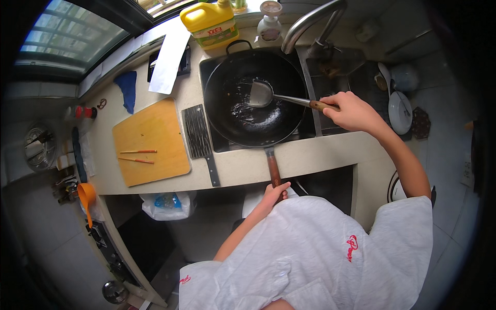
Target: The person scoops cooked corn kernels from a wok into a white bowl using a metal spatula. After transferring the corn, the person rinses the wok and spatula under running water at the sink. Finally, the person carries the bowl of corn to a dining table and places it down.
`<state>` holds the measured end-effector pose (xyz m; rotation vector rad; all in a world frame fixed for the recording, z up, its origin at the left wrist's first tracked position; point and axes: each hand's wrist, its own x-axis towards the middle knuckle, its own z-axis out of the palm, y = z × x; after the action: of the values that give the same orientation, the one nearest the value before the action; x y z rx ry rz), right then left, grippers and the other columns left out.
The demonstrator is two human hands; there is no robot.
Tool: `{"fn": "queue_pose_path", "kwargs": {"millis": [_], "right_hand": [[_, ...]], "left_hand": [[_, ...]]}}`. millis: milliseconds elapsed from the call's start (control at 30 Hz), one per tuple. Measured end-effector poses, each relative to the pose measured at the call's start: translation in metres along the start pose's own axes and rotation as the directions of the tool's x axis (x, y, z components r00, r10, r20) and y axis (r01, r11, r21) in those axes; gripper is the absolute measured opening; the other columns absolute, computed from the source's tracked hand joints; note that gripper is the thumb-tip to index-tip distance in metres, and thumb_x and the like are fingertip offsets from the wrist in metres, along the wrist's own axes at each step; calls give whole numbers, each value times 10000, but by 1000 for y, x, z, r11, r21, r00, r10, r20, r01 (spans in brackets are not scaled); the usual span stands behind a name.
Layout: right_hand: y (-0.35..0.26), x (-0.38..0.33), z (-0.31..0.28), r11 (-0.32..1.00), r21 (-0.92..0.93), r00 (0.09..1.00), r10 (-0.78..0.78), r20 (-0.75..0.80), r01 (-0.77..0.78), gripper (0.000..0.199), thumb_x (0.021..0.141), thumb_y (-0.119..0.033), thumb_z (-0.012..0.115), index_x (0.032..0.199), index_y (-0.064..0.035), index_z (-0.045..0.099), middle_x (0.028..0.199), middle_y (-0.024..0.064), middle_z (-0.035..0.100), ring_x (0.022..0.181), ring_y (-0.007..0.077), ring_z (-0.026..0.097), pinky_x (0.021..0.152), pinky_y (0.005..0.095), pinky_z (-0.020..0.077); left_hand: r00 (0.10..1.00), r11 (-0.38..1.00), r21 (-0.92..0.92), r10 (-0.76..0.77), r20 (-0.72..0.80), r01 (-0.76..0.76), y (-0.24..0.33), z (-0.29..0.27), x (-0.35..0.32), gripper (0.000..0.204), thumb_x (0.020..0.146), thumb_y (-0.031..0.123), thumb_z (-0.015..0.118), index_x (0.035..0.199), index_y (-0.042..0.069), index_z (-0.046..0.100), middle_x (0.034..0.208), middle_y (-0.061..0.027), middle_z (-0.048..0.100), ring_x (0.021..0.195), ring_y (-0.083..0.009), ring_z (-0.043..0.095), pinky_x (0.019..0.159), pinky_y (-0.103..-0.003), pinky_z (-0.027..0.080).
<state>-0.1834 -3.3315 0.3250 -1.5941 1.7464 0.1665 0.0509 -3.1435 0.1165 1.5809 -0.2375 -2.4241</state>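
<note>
A black wok (284,70) rests over the left basin of the sink, its inside wet and shiny with a few small bits. My left hand (275,193) is wrapped round the wok's wooden handle (274,168) at the counter's front edge. Stretched out from the right, my right hand (350,111) grips the wooden end of a metal wok spatula (261,94). The spatula's blade is inside the wok near its middle; whether it touches the bottom I cannot tell.
Left of the wok lie a cleaver (197,132) and a wooden cutting board (150,124) with two chopsticks (138,151). Behind stand a yellow jug (211,26) and a pump bottle (269,25). A curved faucet (305,26) reaches over the sink. White dishes (399,113) are at right.
</note>
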Motion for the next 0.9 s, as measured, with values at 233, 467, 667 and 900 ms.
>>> {"fn": "queue_pose_path", "kwargs": {"millis": [233, 467, 667, 900], "right_hand": [[28, -39, 29, 988, 153, 999, -35, 27, 30, 358, 825, -221, 522, 1129, -69, 632, 693, 168, 616, 576, 270, 577, 583, 333, 455], [-6, -9, 61, 976, 218, 1000, -10, -5, 11, 316, 842, -188, 497, 1095, -64, 638, 698, 194, 616, 651, 316, 610, 643, 375, 474], [6, -30, 66, 975, 220, 999, -32, -14, 34, 328, 844, -218, 506, 1102, -64, 636, 708, 200, 617, 667, 317, 616, 668, 382, 478], [10, -25, 88, 966, 248, 994, -46, -102, 70, 360, 863, -211, 515, 1173, -48, 599, 701, 178, 620, 588, 259, 595, 584, 332, 449]], "left_hand": [[998, 996, -81, -40, 51, 45, 0, -1, 2, 254, 830, 155, 662, 735, 108, 432, 616, 6, 477, 529, -85, 473, 488, -227, 398], [997, 995, -71, -59, 52, 63, 1, -3, 1, 249, 825, 137, 660, 743, 107, 426, 620, 7, 471, 537, -88, 466, 500, -232, 399], [993, 994, -74, -77, 87, 83, 7, -1, 1, 251, 820, 132, 661, 718, 114, 432, 596, 10, 470, 529, -88, 468, 479, -233, 388], [990, 992, -42, -119, 80, 123, 15, 0, -4, 230, 805, 144, 671, 701, 103, 470, 586, 3, 499, 494, -81, 460, 455, -230, 378]]}}
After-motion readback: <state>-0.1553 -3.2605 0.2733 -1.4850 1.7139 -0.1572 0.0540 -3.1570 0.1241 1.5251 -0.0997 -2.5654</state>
